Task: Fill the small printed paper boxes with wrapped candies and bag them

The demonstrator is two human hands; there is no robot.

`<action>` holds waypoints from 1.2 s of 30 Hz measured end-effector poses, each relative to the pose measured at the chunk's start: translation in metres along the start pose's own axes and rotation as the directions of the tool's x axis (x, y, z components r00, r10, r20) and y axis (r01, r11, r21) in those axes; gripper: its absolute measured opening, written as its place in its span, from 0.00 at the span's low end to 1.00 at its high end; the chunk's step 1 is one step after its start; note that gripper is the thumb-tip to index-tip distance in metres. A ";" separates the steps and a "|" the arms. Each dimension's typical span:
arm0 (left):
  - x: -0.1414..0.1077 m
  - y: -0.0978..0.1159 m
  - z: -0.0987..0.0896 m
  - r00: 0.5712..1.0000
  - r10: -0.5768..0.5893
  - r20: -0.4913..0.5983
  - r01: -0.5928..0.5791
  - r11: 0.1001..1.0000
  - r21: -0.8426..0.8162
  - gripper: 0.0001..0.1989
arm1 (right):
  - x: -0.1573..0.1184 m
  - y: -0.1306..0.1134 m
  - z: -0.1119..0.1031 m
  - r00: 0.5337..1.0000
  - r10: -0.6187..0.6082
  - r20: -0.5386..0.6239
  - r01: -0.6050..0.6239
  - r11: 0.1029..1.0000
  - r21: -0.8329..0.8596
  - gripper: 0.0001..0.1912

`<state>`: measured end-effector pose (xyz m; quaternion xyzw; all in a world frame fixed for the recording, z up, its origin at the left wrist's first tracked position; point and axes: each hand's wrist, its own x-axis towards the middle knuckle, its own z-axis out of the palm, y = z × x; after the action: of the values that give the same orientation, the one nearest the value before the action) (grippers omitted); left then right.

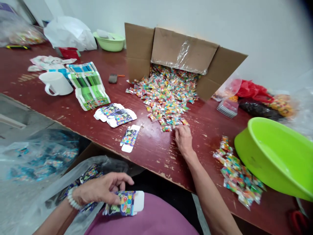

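Observation:
My left hand (105, 189), with a beaded bracelet at the wrist, holds a small printed candy box (122, 204) over my lap. Its thumb presses on the box's front, and a white end flap points right. My right hand (184, 138) rests on the table at the near edge of a heap of small clear candy packets (168, 94). Its fingers are curled down by the closest packets; what they pinch, if anything, is hidden. One flattened candy box (129, 138) lies left of this hand, beside a fanned stack of similar boxes (116, 115).
Candy packets spill from a tipped cardboard carton (183, 49) at the back. A green basin (276, 156) stands right, next to loose packets (239, 178). Green printed card (89, 88) and a white mug (56, 84) sit left. Below the table's edge are bags, one holding boxes (91, 173).

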<state>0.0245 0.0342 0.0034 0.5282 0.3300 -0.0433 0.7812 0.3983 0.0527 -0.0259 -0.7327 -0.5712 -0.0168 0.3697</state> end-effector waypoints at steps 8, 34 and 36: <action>0.019 0.028 0.022 0.981 0.154 -0.116 -0.176 0.962 -0.207 0.13 | -0.030 -0.056 -0.047 0.845 0.433 0.315 -0.500 0.429 0.752 0.17; 0.051 0.057 0.068 0.908 0.247 -0.338 -0.361 0.871 -0.334 0.17 | -0.079 -0.115 -0.049 0.928 -0.068 0.366 -0.165 0.808 0.566 0.10; 0.054 0.056 0.068 0.895 0.194 -0.402 -0.362 0.842 -0.399 0.18 | -0.078 -0.112 -0.046 0.916 0.109 0.387 -0.356 0.667 0.654 0.10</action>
<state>0.1216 0.0157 0.0328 0.3678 0.3811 0.2457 0.8118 0.2946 -0.0293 0.0313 -0.5919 -0.4843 0.3709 0.5268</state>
